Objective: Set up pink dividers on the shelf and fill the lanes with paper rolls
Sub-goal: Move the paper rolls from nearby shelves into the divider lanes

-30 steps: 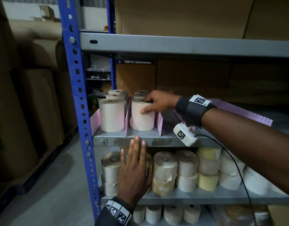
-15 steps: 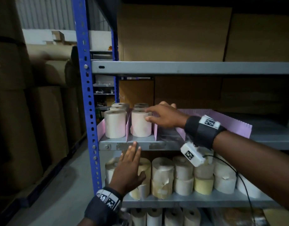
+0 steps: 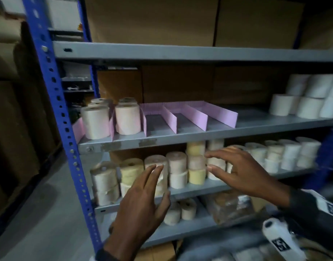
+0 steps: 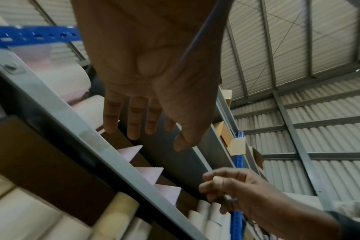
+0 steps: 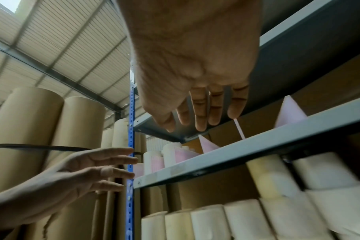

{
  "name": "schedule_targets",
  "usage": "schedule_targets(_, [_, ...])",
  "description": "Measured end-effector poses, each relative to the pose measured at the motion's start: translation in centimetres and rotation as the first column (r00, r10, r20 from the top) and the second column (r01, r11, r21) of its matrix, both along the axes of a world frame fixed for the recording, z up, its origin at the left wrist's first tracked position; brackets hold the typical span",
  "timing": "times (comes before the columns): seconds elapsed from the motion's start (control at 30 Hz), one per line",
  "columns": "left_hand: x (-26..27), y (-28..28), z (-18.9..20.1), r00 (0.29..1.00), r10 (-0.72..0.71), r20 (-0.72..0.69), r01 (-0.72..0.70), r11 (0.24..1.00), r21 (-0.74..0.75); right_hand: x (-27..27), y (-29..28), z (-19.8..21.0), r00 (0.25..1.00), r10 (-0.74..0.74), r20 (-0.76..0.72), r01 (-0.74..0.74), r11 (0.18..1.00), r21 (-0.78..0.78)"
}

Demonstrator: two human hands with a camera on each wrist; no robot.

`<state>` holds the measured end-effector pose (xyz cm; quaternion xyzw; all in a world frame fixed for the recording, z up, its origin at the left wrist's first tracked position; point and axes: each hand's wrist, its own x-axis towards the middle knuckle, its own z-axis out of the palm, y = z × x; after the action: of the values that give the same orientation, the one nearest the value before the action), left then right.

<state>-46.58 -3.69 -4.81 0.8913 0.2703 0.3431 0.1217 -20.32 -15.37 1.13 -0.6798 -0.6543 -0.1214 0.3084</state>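
Note:
Pink dividers (image 3: 190, 113) stand on the grey middle shelf (image 3: 161, 142) and form several lanes. The two leftmost lanes hold paper rolls (image 3: 95, 122); the lanes to their right hold none. On the shelf below stand stacked cream, yellow and white rolls (image 3: 177, 166). My left hand (image 3: 154, 183) hovers open before those rolls, fingers spread. My right hand (image 3: 210, 162) is open too, its fingertips close to a stack further right. The left wrist view shows the left hand (image 4: 154, 133) empty under the dividers (image 4: 150, 174). In the right wrist view the right hand (image 5: 195, 120) is empty as well.
A blue perforated upright (image 3: 54, 102) bounds the rack on the left. White rolls (image 3: 308, 98) are stacked at the right of the middle shelf. Cardboard boxes (image 3: 161, 21) fill the top shelf. Large brown paper rolls (image 5: 41, 129) stand left of the rack. A wrapped bundle (image 3: 229, 208) lies on the lowest shelf.
My right hand has let go of the roll in the second lane and dropped to the lower shelf. My left hand has come off the shelf edge. The head view has swung right.

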Motion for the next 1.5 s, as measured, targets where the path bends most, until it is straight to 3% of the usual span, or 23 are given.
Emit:
schedule_targets(0.17, [3.0, -4.1, 0.0, 0.988, -0.136, 0.07, 0.138, 0.99, -0.018, 3.8, -6.9, -3.2, 0.986, -0.139, -0.096, 0.14, 0.99, 0.005])
schedule_targets(0.33, [9.8, -6.5, 0.8, 0.96, -0.257, 0.112, 0.26, 0.965, -0.012, 9.6, -11.8, -5.5, 0.948, -0.265, -0.176, 0.271, 0.963, 0.01])
schedule_targets(0.47, [17.0, -7.8, 1.6, 0.926, -0.348, 0.145, 0.35, 0.937, 0.017, 15.4, -14.5, -6.4, 0.916, -0.333, -0.225, 0.346, 0.938, 0.019])
schedule_targets(0.7, [33.9, -9.7, 4.0, 0.873, -0.423, 0.241, 0.426, 0.904, 0.044, 27.9, -16.8, -4.4, 0.873, -0.357, -0.332, 0.437, 0.874, 0.212])
schedule_targets(0.97, [51.0, -9.2, 8.0, 0.865, -0.448, 0.228, 0.467, 0.883, -0.036, 40.7, -15.6, 0.2, 0.857, -0.337, -0.388, 0.48, 0.797, 0.367])
schedule_targets(1.17, [59.9, -4.7, 12.4, 0.907, -0.419, 0.031, 0.42, 0.904, -0.079, 48.3, -11.5, 2.5, 0.842, -0.32, -0.434, 0.473, 0.825, 0.309])
schedule_targets(1.37, [67.1, 2.3, 16.0, 0.915, -0.38, -0.134, 0.371, 0.925, -0.087, 53.9, -5.7, 5.6, 0.865, -0.397, -0.307, 0.459, 0.874, 0.162])
schedule_targets(1.5, [72.0, 6.5, 16.5, 0.846, -0.503, -0.177, 0.449, 0.851, -0.273, 57.0, -1.5, 7.6, 0.899, -0.409, -0.159, 0.427, 0.898, 0.108])
